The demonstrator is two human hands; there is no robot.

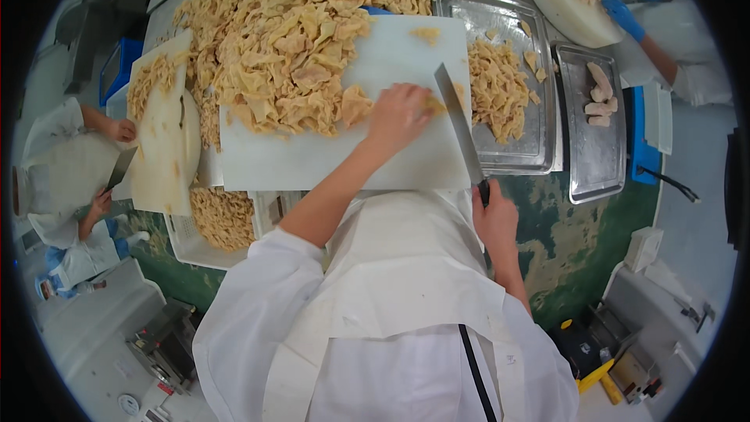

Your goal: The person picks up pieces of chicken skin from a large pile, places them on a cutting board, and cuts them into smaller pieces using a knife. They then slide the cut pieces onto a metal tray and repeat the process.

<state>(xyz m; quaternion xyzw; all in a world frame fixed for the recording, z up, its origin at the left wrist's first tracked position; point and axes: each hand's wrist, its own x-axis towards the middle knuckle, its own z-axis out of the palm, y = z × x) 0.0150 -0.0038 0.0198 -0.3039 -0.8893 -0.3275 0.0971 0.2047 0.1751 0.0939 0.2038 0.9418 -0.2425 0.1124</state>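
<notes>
A white cutting board lies before me, with a big heap of pale yellow chicken skin over its left part and beyond. My left hand is on the board's right half, its fingers bent down over a piece of chicken skin that shows at the fingertips. My right hand is closed around the black handle of a long knife. The blade points away from me along the board's right edge, just right of the left hand. A small scrap lies near the board's far edge.
Right of the board, a metal tray holds a pile of cut strips. Farther right, another metal tray bears a few pale meat pieces. Co-workers stand at both sides; the left one holds a cleaver. A white crate of pieces sits below left.
</notes>
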